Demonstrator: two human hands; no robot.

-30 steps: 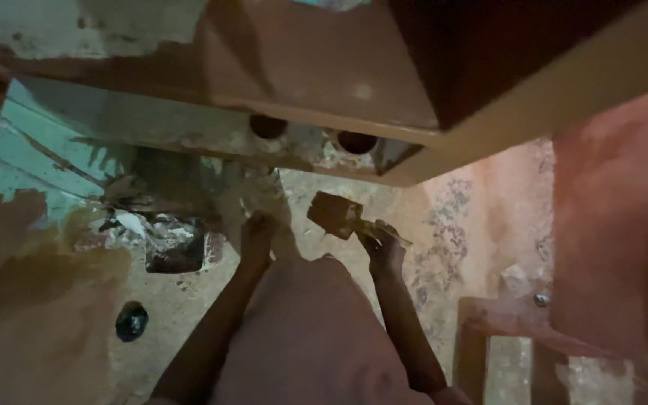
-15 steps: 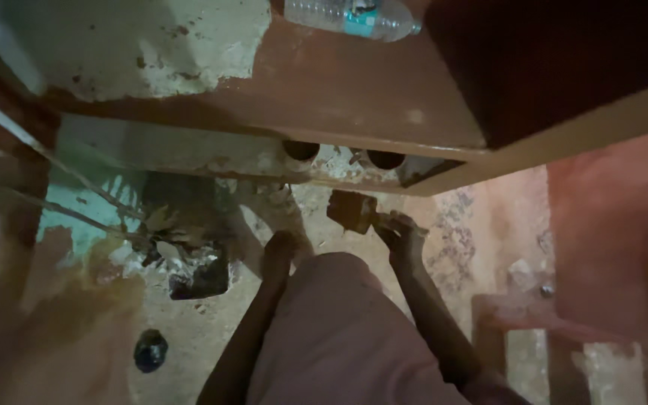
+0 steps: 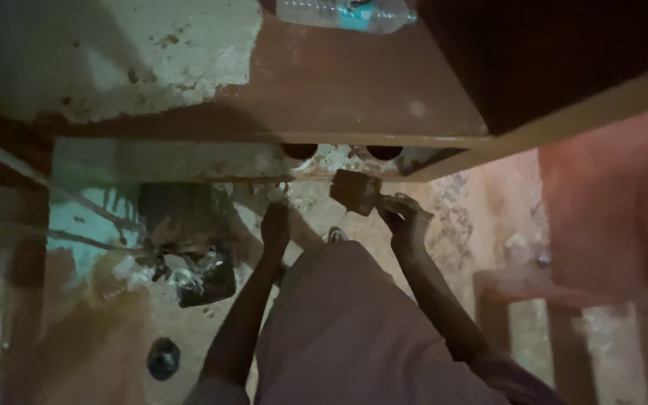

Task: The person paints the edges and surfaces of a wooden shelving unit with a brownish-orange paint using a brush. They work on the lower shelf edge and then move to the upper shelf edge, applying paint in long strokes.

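A flat rectangular trowel blade (image 3: 355, 190) is raised just under the counter (image 3: 324, 90) edge, its handle clenched in the right hand (image 3: 403, 217). The left hand (image 3: 275, 227) hangs beside it, fingers loosely down, grasping nothing. A plastic water bottle (image 3: 343, 13) lies on the counter; rubble (image 3: 189, 262) sits on the floor at left.

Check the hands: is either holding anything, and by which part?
The right hand grips a flat brown tool at its near end; the left hand seems empty.
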